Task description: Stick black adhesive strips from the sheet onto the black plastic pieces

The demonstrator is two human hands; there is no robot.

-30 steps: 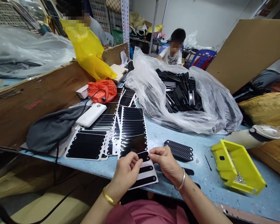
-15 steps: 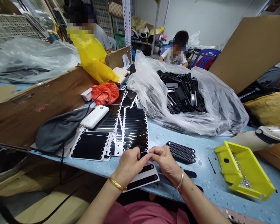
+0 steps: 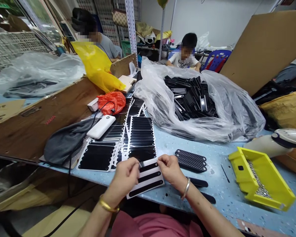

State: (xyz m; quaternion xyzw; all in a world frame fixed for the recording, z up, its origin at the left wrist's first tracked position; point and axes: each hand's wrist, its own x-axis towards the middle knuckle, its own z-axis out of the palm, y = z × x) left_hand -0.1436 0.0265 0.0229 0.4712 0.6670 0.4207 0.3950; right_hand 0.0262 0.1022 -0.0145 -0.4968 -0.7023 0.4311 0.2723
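Note:
A white backing sheet with several black adhesive strips (image 3: 146, 187) lies near the table's front edge, between my hands. My right hand (image 3: 172, 170) pinches its upper right corner between thumb and fingers. Over the sheet's left side, my left hand (image 3: 126, 176) is closed, with a small shiny bit at its fingertips that I cannot make out. Just beyond lies a tall sheet of black strips (image 3: 141, 136), overlapping other such sheets. To the right of my right hand is a stack of black textured plates (image 3: 191, 160), with loose black strips (image 3: 197, 182) in front.
A yellow bin (image 3: 263, 181) of small metal parts stands at the right, beside a pale bottle (image 3: 263, 145). A clear plastic bag (image 3: 152, 98) full of black pieces sits behind. A white power bank (image 3: 101, 127) and red bag (image 3: 114, 102) lie left. Two people sit beyond.
My hands were together at the sheet's top edge. My left hand has since moved left and away from my right, uncovering more of the strips. The right hand stays near the corner.

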